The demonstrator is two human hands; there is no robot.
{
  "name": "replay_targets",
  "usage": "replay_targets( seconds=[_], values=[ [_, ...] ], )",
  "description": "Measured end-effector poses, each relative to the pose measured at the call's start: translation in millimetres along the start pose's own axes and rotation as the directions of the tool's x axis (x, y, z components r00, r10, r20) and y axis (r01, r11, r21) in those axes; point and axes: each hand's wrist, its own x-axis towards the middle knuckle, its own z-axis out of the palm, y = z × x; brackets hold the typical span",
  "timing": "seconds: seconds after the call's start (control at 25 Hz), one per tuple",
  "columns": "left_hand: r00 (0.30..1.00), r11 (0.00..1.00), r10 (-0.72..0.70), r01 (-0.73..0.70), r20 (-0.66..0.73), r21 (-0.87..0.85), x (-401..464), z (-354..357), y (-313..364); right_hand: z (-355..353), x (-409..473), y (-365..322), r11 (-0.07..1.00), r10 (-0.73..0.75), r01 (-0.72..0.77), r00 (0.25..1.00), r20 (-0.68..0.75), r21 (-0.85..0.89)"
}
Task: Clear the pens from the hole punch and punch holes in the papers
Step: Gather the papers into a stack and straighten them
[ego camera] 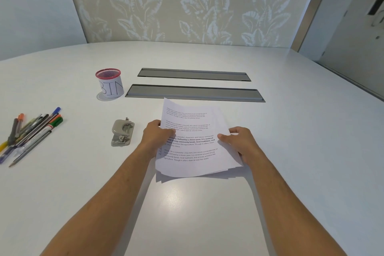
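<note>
A stack of printed white papers [193, 151] is lifted a little off the white table, its shadow showing below. My left hand [158, 134] grips the stack's left edge with the thumb on top. My right hand [241, 141] grips the right edge the same way. A grey hole punch [122, 133] stands on the table just left of my left hand, apart from it, with nothing lying on it. A pile of pens, markers and a pencil [31, 133] lies at the far left of the table.
A red mesh cup [109, 83] with a paper label reading BIN stands behind the punch. Two long grey cable-tray lids [195, 92] are set into the table [291, 151] beyond the papers. A patterned wall closes the back.
</note>
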Motion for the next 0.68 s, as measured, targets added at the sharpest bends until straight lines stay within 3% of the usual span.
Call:
replay_targets(
  seconds=[0.16, 0.4, 0.68],
  values=[
    [0.999, 1.0, 0.03, -0.03, 0.016, 0.005, -1.3, 0.7, 0.0, 6.8, -5.7, -1.7, 1.0, -0.012, 0.011, 0.996, 0.084, 0.004],
    [0.998, 0.992, 0.022, -0.014, 0.062, -0.127, -5.5, -0.7, 2.1, 6.8, -7.5, -0.1, 0.998, -0.054, 0.057, 0.992, 0.118, -0.027],
    [0.994, 0.984, 0.093, -0.082, 0.062, -0.155, -3.9, -4.0, 2.6, -5.6, -17.0, -9.3, 0.953, -0.299, 0.295, 0.952, 0.07, 0.066]
  ],
)
